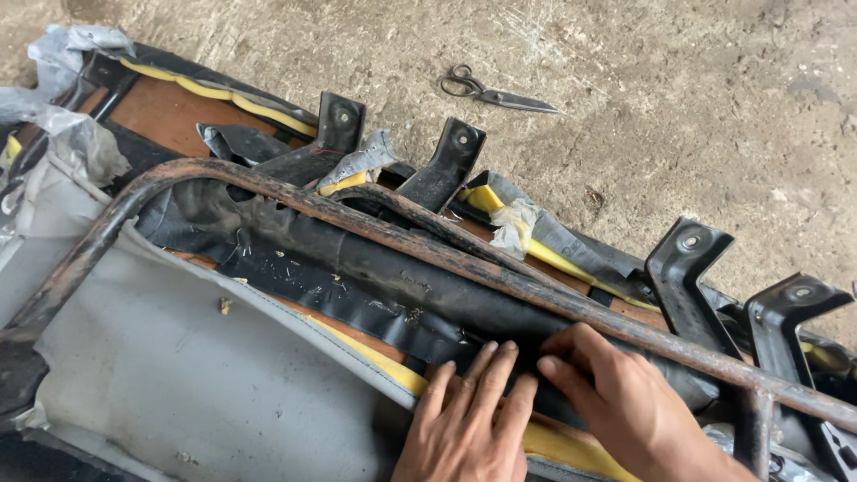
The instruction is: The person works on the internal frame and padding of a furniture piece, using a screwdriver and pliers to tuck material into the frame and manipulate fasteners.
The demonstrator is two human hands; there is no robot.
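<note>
An upturned seat lies on the ground, with a rusty metal tube frame [375,223] running across it. Torn black covering [357,277] is bunched under the tube, over yellow foam [384,361] and a grey cover [178,366]. My left hand [469,419] lies flat with fingers together, pressing on the black covering at the lower middle. Right beside it, my right hand [616,402] curls its fingers onto the same black covering just below the tube. Whether its fingers pinch the material I cannot tell.
Several black metal brackets [687,268] stick up along the seat's far edge. A pair of scissors [495,91] lies on the bare concrete floor [669,107] beyond the seat. Crumpled grey plastic [71,134] hangs at the left end.
</note>
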